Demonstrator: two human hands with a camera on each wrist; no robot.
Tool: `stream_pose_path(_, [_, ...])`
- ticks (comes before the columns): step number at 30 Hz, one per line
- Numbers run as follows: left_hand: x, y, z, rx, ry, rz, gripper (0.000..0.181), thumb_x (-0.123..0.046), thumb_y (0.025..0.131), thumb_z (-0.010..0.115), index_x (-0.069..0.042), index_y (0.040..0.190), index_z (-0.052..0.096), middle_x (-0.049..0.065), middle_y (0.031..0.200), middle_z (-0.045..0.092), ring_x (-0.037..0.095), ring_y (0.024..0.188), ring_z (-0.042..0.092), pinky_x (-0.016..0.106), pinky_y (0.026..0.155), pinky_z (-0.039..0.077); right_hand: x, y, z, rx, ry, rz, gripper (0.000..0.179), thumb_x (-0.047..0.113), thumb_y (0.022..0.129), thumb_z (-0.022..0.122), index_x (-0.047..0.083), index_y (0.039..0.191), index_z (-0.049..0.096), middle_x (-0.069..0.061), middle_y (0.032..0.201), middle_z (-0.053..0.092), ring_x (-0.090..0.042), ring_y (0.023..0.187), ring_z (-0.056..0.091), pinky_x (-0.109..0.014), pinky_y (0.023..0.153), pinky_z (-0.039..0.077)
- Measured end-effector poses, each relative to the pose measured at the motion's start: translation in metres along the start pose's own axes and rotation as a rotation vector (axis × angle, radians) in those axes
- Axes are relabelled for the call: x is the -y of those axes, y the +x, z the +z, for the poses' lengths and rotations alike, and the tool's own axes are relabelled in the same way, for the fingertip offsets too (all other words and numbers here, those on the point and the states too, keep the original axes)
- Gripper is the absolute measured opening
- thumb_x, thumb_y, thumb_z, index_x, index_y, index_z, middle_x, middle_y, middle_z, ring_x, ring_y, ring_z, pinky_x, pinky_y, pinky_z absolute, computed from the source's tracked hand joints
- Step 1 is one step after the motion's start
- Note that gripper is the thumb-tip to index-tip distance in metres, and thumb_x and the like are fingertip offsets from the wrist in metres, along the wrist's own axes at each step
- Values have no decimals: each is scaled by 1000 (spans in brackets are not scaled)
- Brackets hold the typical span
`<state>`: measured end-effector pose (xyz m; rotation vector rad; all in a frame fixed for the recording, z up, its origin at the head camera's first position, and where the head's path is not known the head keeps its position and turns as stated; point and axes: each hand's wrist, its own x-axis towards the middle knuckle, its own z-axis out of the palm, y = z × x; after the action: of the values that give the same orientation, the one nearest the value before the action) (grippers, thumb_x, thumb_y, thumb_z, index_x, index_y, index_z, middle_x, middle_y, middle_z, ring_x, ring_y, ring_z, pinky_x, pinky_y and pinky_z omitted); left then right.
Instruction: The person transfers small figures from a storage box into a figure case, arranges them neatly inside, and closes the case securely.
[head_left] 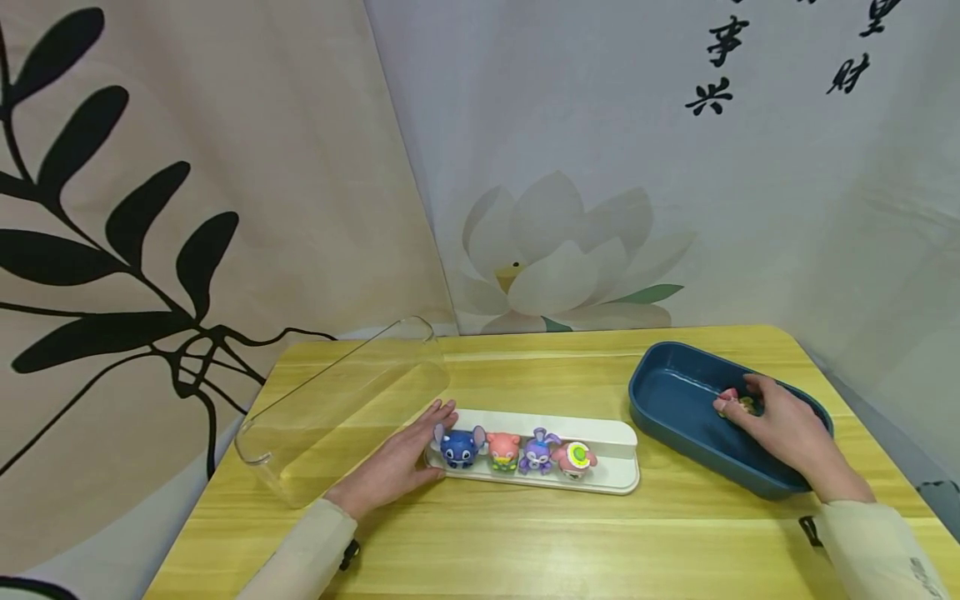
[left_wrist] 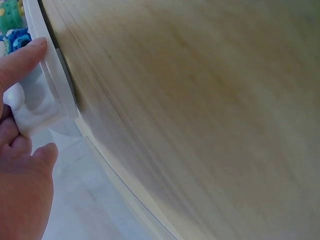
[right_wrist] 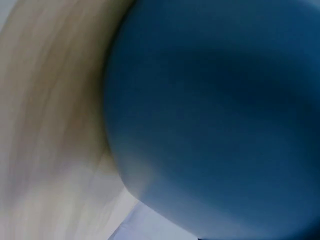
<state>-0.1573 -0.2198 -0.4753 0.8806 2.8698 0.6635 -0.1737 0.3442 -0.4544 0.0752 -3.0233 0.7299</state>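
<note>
Inside the tray [head_left: 678,387], toward its right-hand side, a small toy [head_left: 727,402] with pink on it shows between the fingers and thumb of the right hand [head_left: 783,425], which grips it; the fingers cover part of the toy, and I cannot tell whether it touches the tray floor. The tray is blue and sits aslant; the right wrist view has only its blurred wall, close up, beside the wood. To its left, near but apart, lies a white base [head_left: 618,473] with four figures in a row: blue [head_left: 460,448], pink [head_left: 503,451], purple [head_left: 537,452], and another pink one [head_left: 574,459] with a green and yellow disc. The left hand [head_left: 401,458] touches the base's left end, its fingers spread and fairly straight. Beyond that hand, a clear cover [head_left: 341,408] lies slantwise. All rest on a wooden table [head_left: 525,542] before printed cloth [head_left: 337,167].
</note>
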Motion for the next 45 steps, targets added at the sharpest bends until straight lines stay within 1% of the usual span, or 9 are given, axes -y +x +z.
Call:
stream_pose_path(3, [0, 1, 0, 2, 1, -5, 88, -17, 89, 84, -13, 162, 35, 3, 172, 21, 26, 158, 18, 50, 121, 31, -1, 1, 2, 16, -4, 1, 91, 56, 101, 60, -20, 144, 38, -43, 136, 49, -60, 119, 51, -73, 94, 45])
stream_pose_path(5, [0, 1, 1, 3, 0, -8, 88, -17, 89, 84, -13, 163, 35, 2, 172, 20, 25, 158, 18, 50, 121, 31, -1, 3, 5, 26, 13, -1, 90, 55, 100, 62, -20, 144, 39, -41, 135, 51, -60, 120, 51, -73, 96, 45])
stream_pose_path(8, [1, 1, 1, 1, 1, -3, 89, -18, 89, 84, -13, 163, 34, 3, 172, 20, 26, 158, 18, 51, 121, 32, 2, 4, 8, 31, 37, -14, 88, 53, 99, 65, -19, 144, 40, -37, 131, 57, -58, 120, 52, -72, 98, 45])
stream_pose_path(12, [2, 0, 1, -8, 3, 11, 89, -18, 89, 84, -12, 162, 34, 6, 172, 22, 27, 157, 19, 52, 121, 32, 5, 6, 13, 37, 59, -48, 85, 49, 99, 67, -17, 144, 41, -34, 127, 60, -55, 119, 55, -71, 98, 46])
stream_pose_path(15, [2, -1, 1, -12, -2, 19, 89, -18, 89, 84, -11, 162, 34, 7, 171, 22, 28, 157, 19, 53, 121, 31, 6, 7, 16, 41, 64, -72, 84, 48, 98, 69, -16, 145, 42, -34, 129, 59, -54, 118, 55, -71, 96, 47])
stream_pose_path(18, [2, -1, 1, -14, -7, 23, 89, -17, 89, 83, -11, 162, 34, 7, 171, 22, 28, 157, 19, 53, 121, 31, 6, 7, 16, 45, 68, -77, 84, 48, 98, 69, -14, 147, 41, -36, 134, 55, -55, 120, 54, -71, 95, 48])
stream_pose_path(27, [3, 0, 2, -14, -6, 21, 89, -17, 88, 84, -11, 162, 34, 8, 171, 23, 28, 157, 19, 53, 121, 31, -3, 7, 8, 80, 98, -22, 87, 48, 100, 66, -18, 148, 35, -42, 145, 43, -56, 124, 53, -70, 99, 47])
stream_pose_path(39, [2, -1, 1, -7, -14, 19, 90, -17, 88, 84, -10, 162, 34, 8, 171, 22, 28, 157, 19, 52, 121, 30, -9, 10, 5, 119, 69, 53, 84, 43, 99, 69, -22, 141, 38, -44, 133, 53, -55, 119, 56, -68, 97, 49])
stream_pose_path(45, [2, 0, 1, -14, -4, 21, 89, -17, 88, 84, -11, 162, 35, 7, 171, 23, 28, 157, 19, 53, 121, 31, -11, 12, 6, 128, 65, 61, 76, 36, 97, 72, -23, 135, 44, -41, 125, 58, -53, 112, 59, -67, 93, 51])
